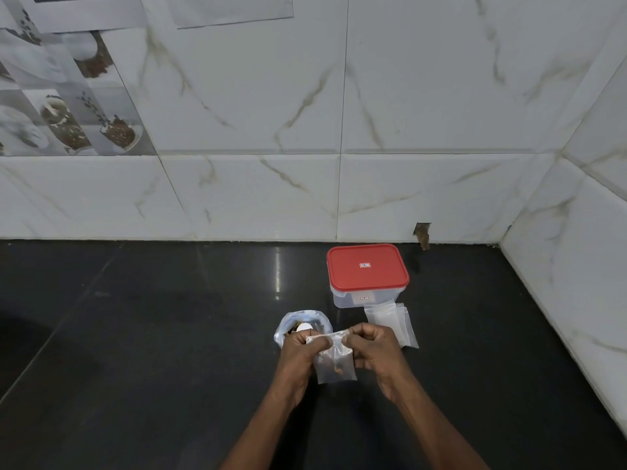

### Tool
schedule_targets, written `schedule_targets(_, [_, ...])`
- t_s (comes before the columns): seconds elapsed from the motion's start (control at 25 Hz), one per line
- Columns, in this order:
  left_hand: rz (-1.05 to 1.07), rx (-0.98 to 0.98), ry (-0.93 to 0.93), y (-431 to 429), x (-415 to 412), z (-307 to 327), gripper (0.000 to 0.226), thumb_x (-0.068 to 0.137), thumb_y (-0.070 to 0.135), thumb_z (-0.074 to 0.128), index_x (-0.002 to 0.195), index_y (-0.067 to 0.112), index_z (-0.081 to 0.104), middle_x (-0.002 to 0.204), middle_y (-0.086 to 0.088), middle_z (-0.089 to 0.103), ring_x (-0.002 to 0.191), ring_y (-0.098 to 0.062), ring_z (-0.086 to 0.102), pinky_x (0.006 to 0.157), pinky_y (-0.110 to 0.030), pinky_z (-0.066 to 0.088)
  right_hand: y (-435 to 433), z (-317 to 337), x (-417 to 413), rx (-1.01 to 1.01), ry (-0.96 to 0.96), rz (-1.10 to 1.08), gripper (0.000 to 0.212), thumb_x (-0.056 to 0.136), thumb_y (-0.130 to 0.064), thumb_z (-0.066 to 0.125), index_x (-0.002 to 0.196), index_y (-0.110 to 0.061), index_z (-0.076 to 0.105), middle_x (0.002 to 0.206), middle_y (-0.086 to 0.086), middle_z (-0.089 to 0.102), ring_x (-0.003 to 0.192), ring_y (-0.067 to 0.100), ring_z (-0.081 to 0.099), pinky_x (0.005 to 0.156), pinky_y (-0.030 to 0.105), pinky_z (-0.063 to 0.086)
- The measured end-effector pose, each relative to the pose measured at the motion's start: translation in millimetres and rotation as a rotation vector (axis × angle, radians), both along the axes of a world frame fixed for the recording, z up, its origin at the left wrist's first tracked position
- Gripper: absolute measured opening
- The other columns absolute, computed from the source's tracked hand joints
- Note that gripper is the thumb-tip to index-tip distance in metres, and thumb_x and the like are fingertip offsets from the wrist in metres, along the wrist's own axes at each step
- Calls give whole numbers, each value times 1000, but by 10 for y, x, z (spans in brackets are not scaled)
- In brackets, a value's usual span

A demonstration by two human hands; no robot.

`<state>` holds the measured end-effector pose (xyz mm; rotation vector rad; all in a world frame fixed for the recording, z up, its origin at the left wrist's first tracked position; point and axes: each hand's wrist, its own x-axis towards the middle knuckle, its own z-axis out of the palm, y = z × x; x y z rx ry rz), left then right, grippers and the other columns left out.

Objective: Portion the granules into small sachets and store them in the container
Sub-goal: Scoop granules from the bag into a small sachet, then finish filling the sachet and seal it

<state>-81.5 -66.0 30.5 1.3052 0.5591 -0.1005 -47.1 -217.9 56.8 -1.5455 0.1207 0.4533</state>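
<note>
Left hand (pixel 300 347) and right hand (pixel 371 347) holding a small clear sachet (pixel 334 364) over the black countertop (pixel 135 334)
Each hand's curled fingers pinch one top corner; the sachet hangs upright with brown granules (pixel 337 368) at its bottom. An open clear bag (pixel 298 318) sits just behind the left hand; empty sachets (pixel 390 322) lie against the red-lidded container (pixel 368 271)

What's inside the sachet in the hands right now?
Brown granules lie at the bottom of the clear sachet. The left hand and right hand pinch its top, hiding whether it is sealed.
</note>
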Motion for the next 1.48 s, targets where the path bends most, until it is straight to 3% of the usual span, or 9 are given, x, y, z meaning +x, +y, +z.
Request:
schedule_targets(0.24, [-67, -23, -47, -65, 6, 17, 19, 78, 13, 79, 89, -1, 72, 85, -22, 74, 79, -30, 70, 78, -44, 56, 41, -74, 5, -101, -109, 3, 14, 83, -4, 65, 74, -10, 74, 75, 10, 73, 71, 18, 66, 64, 28, 52])
schedule_targets(0.48, [-61, 139, -61, -44, 18, 2, 5, 85, 6, 74, 81, 5, 71, 78, -13, 73, 74, -24, 69, 72, -42, 59, -66, -103, -13, 3, -43, 68, 9, 83, -3, 72, 76, -8, 76, 81, 15, 74, 73, 21, 67, 72, 36, 55])
schedule_targets(0.68, [-4, -18, -49, -9, 26, 10, 6, 84, 6, 76, 81, 1, 77, 88, -24, 76, 80, -33, 73, 83, -47, 58, -122, -98, 112, 30, -66, -78, 9, 80, 3, 66, 71, 2, 67, 69, 13, 65, 68, 22, 59, 64, 31, 51])
schedule_targets(0.8, [19, 24, -71, 3, 72, -15, 11, 83, 5, 77, 72, 3, 76, 80, -21, 74, 77, -33, 69, 84, -50, 56, -187, -104, 155, 79, -54, -39, 12, 83, 0, 64, 73, -3, 68, 73, 12, 65, 74, 24, 60, 72, 39, 52])
schedule_targets(0.92, [78, 41, -92, -54, 160, -20, 16, 84, 5, 75, 75, -8, 71, 76, -21, 70, 74, -30, 63, 73, -42, 53, -219, -149, 155, 162, -39, 34, 8, 89, -4, 63, 87, -6, 71, 87, 7, 72, 85, 26, 68, 79, 39, 55])
schedule_targets(1.04, [85, -19, -101, -115, 254, -39, 30, 78, 20, 83, 79, -7, 70, 75, -20, 64, 72, -30, 54, 68, -38, 47, -278, -236, 148, 51, -68, 127, 9, 92, -3, 63, 98, -2, 70, 94, 13, 76, 90, 25, 72, 80, 34, 58])
schedule_targets(1.24, [212, -73, -119, -130, 314, -22, 23, 95, 11, 68, 117, 13, 65, 99, -12, 76, 81, -21, 73, 76, -34, 59, -353, -554, 223, -199, -32, -187, 16, 95, -3, 58, 84, 9, 57, 88, 20, 69, 84, 30, 71, 65, 37, 61])
schedule_targets(1.36, [253, 53, -135, -46, 192, -37, 21, 96, 7, 64, 116, 10, 67, 80, -12, 73, 68, -23, 67, 71, -37, 56, -266, -691, 376, -361, -32, -189, 20, 95, -4, 57, 75, 1, 55, 87, 21, 66, 86, 35, 70, 60, 38, 62])
schedule_targets(1.48, [257, 145, -142, 6, 16, -71, 21, 93, 5, 63, 110, 11, 73, 68, -14, 69, 58, -22, 60, 62, -37, 53, -58, -654, 534, -560, -157, -99, 14, 95, -15, 60, 87, -3, 61, 91, 17, 68, 82, 30, 70, 68, 42, 61])
